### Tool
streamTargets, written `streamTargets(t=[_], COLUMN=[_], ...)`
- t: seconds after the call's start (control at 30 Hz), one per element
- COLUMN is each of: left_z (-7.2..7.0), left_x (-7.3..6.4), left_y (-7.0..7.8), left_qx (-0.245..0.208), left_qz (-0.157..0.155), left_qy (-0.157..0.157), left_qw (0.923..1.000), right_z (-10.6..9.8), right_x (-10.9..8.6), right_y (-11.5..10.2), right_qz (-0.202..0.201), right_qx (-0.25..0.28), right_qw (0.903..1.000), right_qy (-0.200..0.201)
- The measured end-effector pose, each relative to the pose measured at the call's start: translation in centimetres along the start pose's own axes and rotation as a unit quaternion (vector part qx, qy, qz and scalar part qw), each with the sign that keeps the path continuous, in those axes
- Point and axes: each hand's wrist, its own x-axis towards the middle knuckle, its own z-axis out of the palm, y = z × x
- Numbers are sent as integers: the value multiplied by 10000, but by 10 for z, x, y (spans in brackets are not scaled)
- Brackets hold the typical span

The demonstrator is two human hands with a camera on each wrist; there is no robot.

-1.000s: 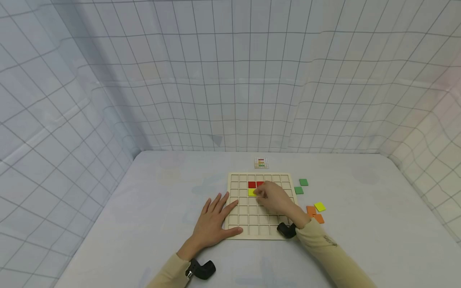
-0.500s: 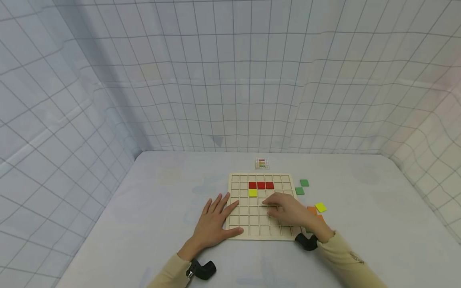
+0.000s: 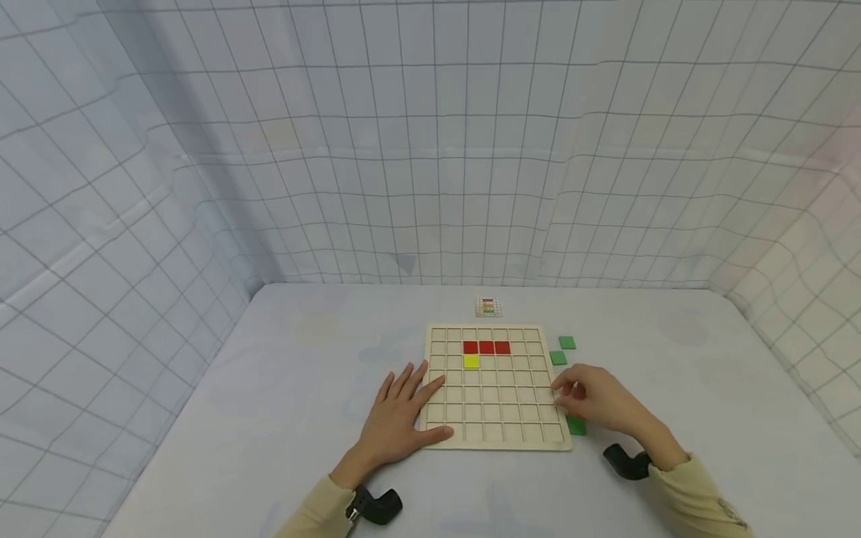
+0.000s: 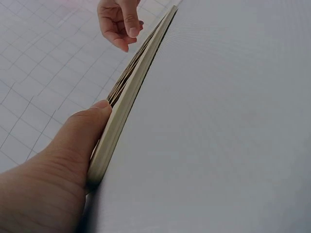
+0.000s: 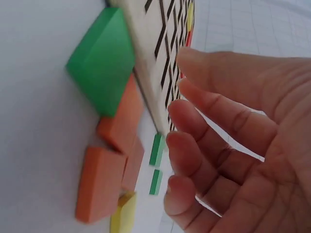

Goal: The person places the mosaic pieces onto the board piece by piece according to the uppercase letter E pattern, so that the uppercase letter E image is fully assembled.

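Observation:
A pale wooden grid board (image 3: pixel 471 432) lies on the table, with three red tiles (image 3: pixel 486 347) in a row and a yellow tile (image 3: pixel 471 362) under the leftmost one. My left hand (image 3: pixel 397 418) rests spread on its left edge, thumb at the front corner. My right hand (image 3: pixel 599 400) hovers at the board's right edge, fingers loosely bent and nothing between them. Below it in the right wrist view are a green tile (image 5: pixel 104 63), several orange tiles (image 5: pixel 99 184) and another yellow tile (image 5: pixel 124 213). In the head view this hand hides the orange and loose yellow ones.
Two more green tiles (image 3: pixel 567 342) lie beyond the right hand, beside the board's upper right edge. A small printed card (image 3: pixel 488 306) with a coloured grid pattern lies behind the board. A gridded white curtain (image 3: pixel 430 149) surrounds the table.
My right hand has let go of the yellow tile in the grid and moved right, off the board, to the loose tiles. The left hand has stayed in place.

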Motion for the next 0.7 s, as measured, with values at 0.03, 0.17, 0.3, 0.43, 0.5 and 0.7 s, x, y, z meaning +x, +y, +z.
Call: streamTargets(t=[0.03, 0.17, 0.3, 0.43, 0.5, 0.7], left_z=[0, 1, 1, 1, 1, 1], left_x=[0, 0, 0, 0, 0, 1], left_y=[0, -1, -2, -2, -3, -2], left_qx=[-16, -21, 58, 49, 53, 38], left_qz=[0, 5, -8, -3, 4, 32], left_qy=[-7, -18, 4, 5, 0, 7], left_qw=[10000, 10000, 10000, 10000, 10000, 10000], right_z=[-1, -4, -7, -9, -8, -6], right_x=[-2, -7, -11, -14, -14, -11], right_y=[3, 9, 10, 10, 9, 9], right_qz=[85, 537, 1131, 1607, 1743, 2006], right_qx=[-26, -295, -660, -913, -984, -1248], right_qw=[9999, 9981, 9909, 9822, 9792, 9706], right_qy=[-47, 52, 313, 324, 331, 469])
